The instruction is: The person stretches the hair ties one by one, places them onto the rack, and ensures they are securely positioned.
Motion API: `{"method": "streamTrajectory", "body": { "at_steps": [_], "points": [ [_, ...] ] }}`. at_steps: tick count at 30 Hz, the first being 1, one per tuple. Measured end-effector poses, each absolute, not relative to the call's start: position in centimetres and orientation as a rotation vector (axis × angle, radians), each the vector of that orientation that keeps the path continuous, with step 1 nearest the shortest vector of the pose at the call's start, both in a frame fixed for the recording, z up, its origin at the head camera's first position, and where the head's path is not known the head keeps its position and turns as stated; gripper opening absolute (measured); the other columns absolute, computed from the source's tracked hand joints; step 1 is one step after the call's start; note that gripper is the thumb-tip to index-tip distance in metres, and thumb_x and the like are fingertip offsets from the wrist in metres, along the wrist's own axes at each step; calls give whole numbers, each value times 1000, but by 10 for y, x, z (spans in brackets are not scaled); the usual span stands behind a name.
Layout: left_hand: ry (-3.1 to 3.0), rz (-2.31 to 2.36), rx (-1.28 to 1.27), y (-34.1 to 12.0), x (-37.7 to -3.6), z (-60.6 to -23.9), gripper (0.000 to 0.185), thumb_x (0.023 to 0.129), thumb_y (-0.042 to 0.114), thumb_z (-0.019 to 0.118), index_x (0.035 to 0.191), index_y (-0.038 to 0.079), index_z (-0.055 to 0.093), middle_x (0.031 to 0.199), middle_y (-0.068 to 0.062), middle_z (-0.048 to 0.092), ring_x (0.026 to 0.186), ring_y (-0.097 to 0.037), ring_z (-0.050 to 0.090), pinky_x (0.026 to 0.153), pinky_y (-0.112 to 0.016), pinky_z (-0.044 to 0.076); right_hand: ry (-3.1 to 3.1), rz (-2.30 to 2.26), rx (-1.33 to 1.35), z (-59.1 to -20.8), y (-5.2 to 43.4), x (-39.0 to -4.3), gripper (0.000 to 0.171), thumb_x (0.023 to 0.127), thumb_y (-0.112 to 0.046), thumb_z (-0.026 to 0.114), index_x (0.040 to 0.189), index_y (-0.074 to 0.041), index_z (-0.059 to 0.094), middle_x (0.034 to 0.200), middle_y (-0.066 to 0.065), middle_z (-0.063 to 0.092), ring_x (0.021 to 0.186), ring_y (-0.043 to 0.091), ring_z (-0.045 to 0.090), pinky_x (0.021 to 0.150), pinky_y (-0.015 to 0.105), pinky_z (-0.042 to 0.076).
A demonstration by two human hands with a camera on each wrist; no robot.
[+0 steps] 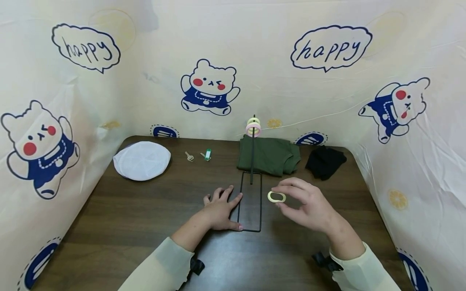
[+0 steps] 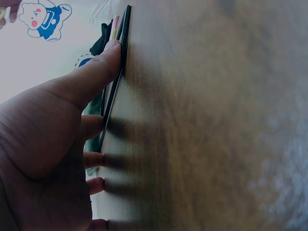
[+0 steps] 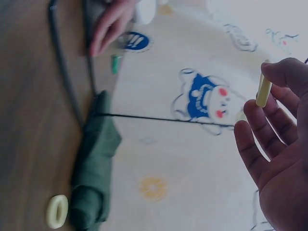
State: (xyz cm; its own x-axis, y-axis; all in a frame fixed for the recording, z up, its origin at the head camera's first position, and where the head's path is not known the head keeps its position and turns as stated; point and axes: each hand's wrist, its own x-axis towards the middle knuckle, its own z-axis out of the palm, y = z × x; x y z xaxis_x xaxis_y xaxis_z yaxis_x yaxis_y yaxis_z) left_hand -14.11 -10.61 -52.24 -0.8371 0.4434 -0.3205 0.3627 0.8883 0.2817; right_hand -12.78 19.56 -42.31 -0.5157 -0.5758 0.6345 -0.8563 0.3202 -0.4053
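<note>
A black wire stand has a rectangular base [image 1: 250, 202] flat on the dark table and an upright rod [image 1: 252, 157]. A yellow ring and a pink ring [image 1: 253, 126] sit near the rod's top. My left hand [image 1: 222, 202] lies flat on the table with straight fingers, its thumb [image 2: 96, 72] against the base's left wire [image 2: 118, 72]. To the right of the base, my right hand [image 1: 285, 198] pinches a pale yellow ring [image 1: 276, 197] between thumb and fingertips, held above the table. In the right wrist view that ring [image 3: 263, 90] shows edge-on.
A folded green cloth [image 1: 269, 155] lies behind the stand, with a black cloth [image 1: 325, 161] to its right. A white cap [image 1: 142, 160], a key [image 1: 189, 157] and a green key tag [image 1: 207, 154] lie at back left. Another pale ring [image 3: 57, 211] lies beside the green cloth [image 3: 94, 168].
</note>
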Motion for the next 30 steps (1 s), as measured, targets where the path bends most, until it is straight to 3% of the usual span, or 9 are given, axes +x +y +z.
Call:
{"method": "streamTrajectory", "body": {
  "at_steps": [10,18,30],
  "points": [
    [2687,295,585,-107,-140,-521,109,77,80,71,166,35,27,174,-9,10,153,-43,14,108,-75,21,-1993,1087,1409,-384,169,-123,24,98,-20,72,117,-7,76,112,9,69,97,20,66,87,21,52],
    [2694,283,580,-106,-141,-525,109,76,82,70,166,36,27,174,-8,10,152,-42,14,108,-75,22,-1845,1051,1479,-354,152,-115,22,97,-18,71,111,0,75,106,11,69,92,21,66,80,26,55],
    [2687,279,586,-106,-143,-525,110,76,83,70,166,36,27,174,-8,10,152,-42,15,108,-75,22,-1844,1020,1432,-338,137,-124,21,97,-19,71,111,-3,75,106,10,70,93,21,67,80,28,55]
  ]
}}
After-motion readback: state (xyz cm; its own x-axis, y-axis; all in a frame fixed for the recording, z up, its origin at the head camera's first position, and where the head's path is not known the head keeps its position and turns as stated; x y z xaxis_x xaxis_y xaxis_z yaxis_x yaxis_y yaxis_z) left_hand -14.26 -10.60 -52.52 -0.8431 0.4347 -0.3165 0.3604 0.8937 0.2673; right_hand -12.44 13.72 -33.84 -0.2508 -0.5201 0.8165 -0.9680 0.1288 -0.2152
